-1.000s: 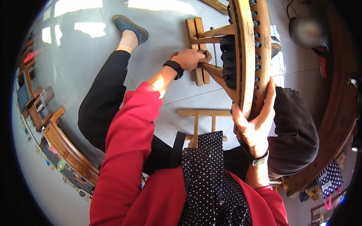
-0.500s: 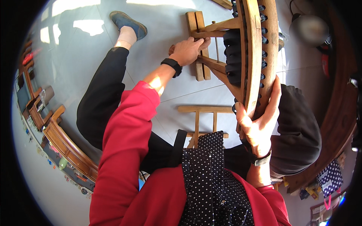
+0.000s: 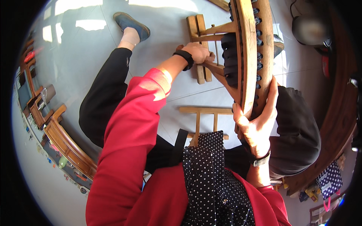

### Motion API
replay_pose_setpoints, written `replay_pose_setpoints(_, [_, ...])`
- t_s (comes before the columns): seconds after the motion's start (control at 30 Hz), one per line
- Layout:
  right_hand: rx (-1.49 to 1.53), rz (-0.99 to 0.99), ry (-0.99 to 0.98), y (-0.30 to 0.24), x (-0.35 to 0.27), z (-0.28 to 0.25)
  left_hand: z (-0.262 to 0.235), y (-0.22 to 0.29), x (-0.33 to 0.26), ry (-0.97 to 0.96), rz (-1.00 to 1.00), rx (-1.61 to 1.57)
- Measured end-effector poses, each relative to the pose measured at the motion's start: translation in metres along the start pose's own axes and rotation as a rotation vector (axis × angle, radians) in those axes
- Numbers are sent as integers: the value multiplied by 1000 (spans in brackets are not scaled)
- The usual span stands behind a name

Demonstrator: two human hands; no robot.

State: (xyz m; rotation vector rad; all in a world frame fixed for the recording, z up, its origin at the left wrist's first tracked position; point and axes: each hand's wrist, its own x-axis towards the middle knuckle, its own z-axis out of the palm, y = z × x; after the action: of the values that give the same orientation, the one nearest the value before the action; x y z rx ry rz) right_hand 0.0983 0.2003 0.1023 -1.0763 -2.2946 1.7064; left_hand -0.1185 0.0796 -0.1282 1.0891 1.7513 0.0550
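two hands on one big wooden wheel [image 3: 252, 56] in the head view, standing on edge over the grey floor [image 3: 86, 49]. left hand [image 3: 197, 52] is closed around a spoke [image 3: 217, 69] near the hub, black wristband showing. right hand [image 3: 256, 126] wraps the rim's lower end, fingers curled over the edge. a small wooden frame [image 3: 205, 111] lies on the floor just beneath.

A craft workshop or traditional home workroom: a large wooden spinning wheel [image 3: 252, 56] on a timber stand [image 3: 200, 45] sits at twelve o'clock on pale floor tiles [image 3: 86, 56], carved wooden furniture [image 3: 64, 141] at nine o'clock.
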Motion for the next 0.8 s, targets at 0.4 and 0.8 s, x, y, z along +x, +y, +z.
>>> replay_pose_setpoints(0.4, [-101,-30,22,0,1,0,-12,-1,-15,-120,-76,-258])
replay_pose_setpoints(0.8, [28,-9,31,-6,2,5,1,-18,-21,-23,0,-266])
